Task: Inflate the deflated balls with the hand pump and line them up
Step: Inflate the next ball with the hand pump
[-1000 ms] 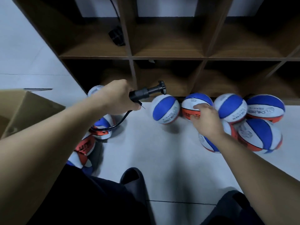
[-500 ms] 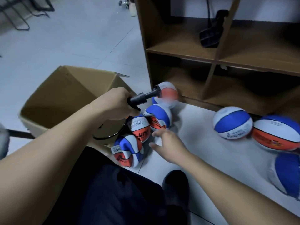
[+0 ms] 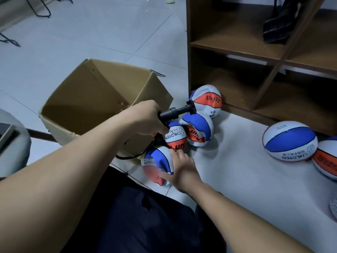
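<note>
Fingers of the left hand [image 3: 145,119] wrap the black hand pump [image 3: 175,112]; the right hand [image 3: 182,170] grips a deflated ball [image 3: 158,163] beside the cardboard box [image 3: 94,99].

"CHILDREN" is printed in blue capitals on the white panel of a deflated ball [image 3: 176,136] just beside the pump, with small characters above it that cannot be made out. The same word, seen upside down, is read on the white band of the inflated ball [image 3: 290,140] at the right. Partial orange-panel lettering and markings on the other balls are too blurred or folded to be read.
</note>
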`<state>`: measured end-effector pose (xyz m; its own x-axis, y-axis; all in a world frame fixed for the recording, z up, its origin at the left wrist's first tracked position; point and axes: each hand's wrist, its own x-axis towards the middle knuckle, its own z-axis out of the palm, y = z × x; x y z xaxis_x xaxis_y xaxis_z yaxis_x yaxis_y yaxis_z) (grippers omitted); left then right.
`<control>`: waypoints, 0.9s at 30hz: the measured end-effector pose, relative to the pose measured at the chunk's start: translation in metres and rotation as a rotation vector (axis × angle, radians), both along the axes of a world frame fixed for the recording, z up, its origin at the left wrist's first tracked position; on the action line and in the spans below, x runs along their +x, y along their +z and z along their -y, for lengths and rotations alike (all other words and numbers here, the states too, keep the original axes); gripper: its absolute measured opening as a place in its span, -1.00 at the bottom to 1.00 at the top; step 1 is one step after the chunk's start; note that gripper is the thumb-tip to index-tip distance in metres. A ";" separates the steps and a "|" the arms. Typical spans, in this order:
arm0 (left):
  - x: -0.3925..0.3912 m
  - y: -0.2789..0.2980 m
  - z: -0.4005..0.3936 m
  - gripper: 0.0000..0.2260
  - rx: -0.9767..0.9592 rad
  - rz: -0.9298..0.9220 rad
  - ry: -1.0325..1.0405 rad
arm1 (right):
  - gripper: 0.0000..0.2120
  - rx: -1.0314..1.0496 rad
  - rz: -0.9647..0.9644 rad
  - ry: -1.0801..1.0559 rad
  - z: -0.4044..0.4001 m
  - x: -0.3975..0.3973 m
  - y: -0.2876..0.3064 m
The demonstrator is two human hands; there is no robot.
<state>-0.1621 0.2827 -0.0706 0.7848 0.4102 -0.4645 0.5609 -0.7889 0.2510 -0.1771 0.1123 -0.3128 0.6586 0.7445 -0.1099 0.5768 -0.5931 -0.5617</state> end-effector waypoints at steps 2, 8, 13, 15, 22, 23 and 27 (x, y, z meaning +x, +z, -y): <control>0.001 0.001 0.000 -0.79 -0.015 0.000 0.001 | -0.06 -0.012 0.051 -0.061 -0.002 -0.004 -0.001; 0.001 0.001 0.001 -0.80 -0.057 0.006 -0.003 | -0.31 0.034 0.017 -0.176 -0.017 -0.026 -0.003; 0.002 0.001 0.004 -0.80 -0.052 -0.001 -0.011 | -0.49 0.099 -0.225 -0.181 -0.016 -0.037 -0.007; 0.003 0.000 0.005 -0.78 -0.042 -0.010 -0.022 | -0.31 0.107 -0.264 -0.167 -0.014 -0.034 -0.008; 0.011 0.005 0.017 -0.78 -0.021 -0.019 -0.075 | -0.46 0.042 -0.329 -0.029 0.004 -0.015 0.011; 0.013 0.007 0.020 -0.77 -0.018 -0.013 -0.088 | -0.55 0.043 -0.299 -0.012 0.011 -0.012 0.017; 0.020 0.011 0.039 -0.75 -0.002 0.003 -0.164 | -0.77 0.005 -0.127 0.006 0.055 0.006 0.037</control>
<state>-0.1417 0.2438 -0.0600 0.8424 0.2758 -0.4629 0.4240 -0.8694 0.2538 -0.1708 0.0571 -0.2755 0.6350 0.7491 -0.1886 0.5041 -0.5868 -0.6337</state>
